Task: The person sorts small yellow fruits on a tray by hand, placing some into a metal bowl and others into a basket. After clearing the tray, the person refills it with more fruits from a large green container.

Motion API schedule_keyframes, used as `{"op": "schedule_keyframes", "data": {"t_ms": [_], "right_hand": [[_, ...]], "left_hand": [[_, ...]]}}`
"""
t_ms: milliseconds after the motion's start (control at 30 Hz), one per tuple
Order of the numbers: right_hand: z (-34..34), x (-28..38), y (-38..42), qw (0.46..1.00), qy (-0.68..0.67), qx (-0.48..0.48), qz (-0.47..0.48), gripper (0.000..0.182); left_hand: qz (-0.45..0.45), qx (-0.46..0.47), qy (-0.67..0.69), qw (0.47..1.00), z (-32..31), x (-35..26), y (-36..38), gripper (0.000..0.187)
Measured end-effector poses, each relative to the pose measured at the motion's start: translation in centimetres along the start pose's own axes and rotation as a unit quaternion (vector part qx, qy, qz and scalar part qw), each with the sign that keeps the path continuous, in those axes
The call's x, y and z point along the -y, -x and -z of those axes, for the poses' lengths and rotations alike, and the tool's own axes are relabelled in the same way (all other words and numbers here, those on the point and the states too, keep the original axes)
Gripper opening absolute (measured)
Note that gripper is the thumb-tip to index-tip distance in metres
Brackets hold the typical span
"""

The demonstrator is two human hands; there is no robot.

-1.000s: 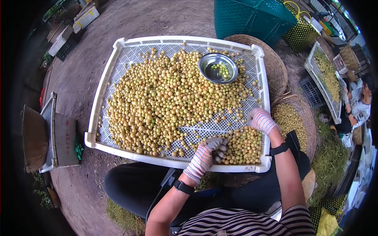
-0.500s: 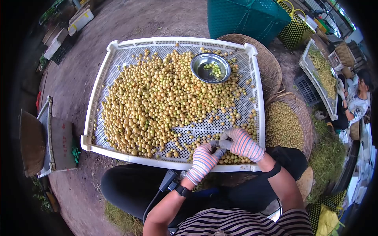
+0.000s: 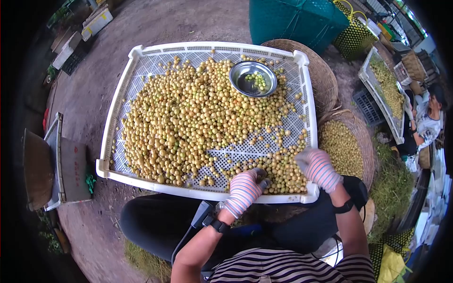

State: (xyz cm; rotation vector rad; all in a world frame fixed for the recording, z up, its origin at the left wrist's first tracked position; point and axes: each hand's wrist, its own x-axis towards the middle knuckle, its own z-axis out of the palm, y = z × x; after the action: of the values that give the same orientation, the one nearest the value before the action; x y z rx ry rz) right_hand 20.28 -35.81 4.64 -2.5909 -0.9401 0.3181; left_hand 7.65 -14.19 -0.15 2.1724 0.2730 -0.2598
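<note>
A white plastic mesh tray [image 3: 118, 141] lies before me, heaped with small round yellowish-green fruits [image 3: 188, 118]. At its front edge, my left hand [image 3: 246, 187], in a striped glove with grey fingertips, is curled low over the fruits. Its fingers are drawn together, and whatever they hold is hidden. My right hand [image 3: 321, 167], gloved the same way, hovers over the tray's right rim beside the round basket [image 3: 370, 146] of fruits. Motion blurs its fingertips. Toward the back right of the tray, a metal bowl [image 3: 240, 84] holds several greener fruits [image 3: 257, 80].
Another woven basket [image 3: 325, 85] stands behind the fruit basket. A teal woven bag [image 3: 295, 23] is at the back. On the far right, a person [image 3: 429, 115] works at another fruit tray [image 3: 387, 89]. Green stalks [image 3: 391, 188] lie at right; a box [image 3: 74, 170] stands left.
My hands have moved apart. The right hand has swung right, from beside the left hand to the tray's right rim. My left hand stays at the front edge, slightly lower.
</note>
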Motion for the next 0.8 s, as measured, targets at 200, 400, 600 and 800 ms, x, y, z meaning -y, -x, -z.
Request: {"op": "schedule_keyframes", "data": {"t_ms": [200, 400, 600, 800], "right_hand": [[-2.3, -5.7, -3.2, 0.969, 0.24, 0.012, -0.054, 0.013], [-2.9, -5.9, -4.1, 0.976, 0.191, -0.012, -0.102, 0.017], [-1.5, -4.2, -7.4, 0.942, 0.278, 0.127, -0.139, 0.017], [-1.1, -2.6, -6.4, 0.97, 0.22, 0.029, -0.097, 0.014]], "left_hand": [[-0.023, -0.022, 0.003, 0.999, -0.1, -0.6, 0.0, 0.034], [0.014, 0.026, 0.013, 0.999, 0.4, -1.1, 0.2, 0.029], [0.036, 0.034, 0.012, 0.999, 1.3, -1.7, 0.8, 0.03], [0.0, -0.049, 0.081, 0.995, -0.1, 0.3, 0.4, 0.033]]}}
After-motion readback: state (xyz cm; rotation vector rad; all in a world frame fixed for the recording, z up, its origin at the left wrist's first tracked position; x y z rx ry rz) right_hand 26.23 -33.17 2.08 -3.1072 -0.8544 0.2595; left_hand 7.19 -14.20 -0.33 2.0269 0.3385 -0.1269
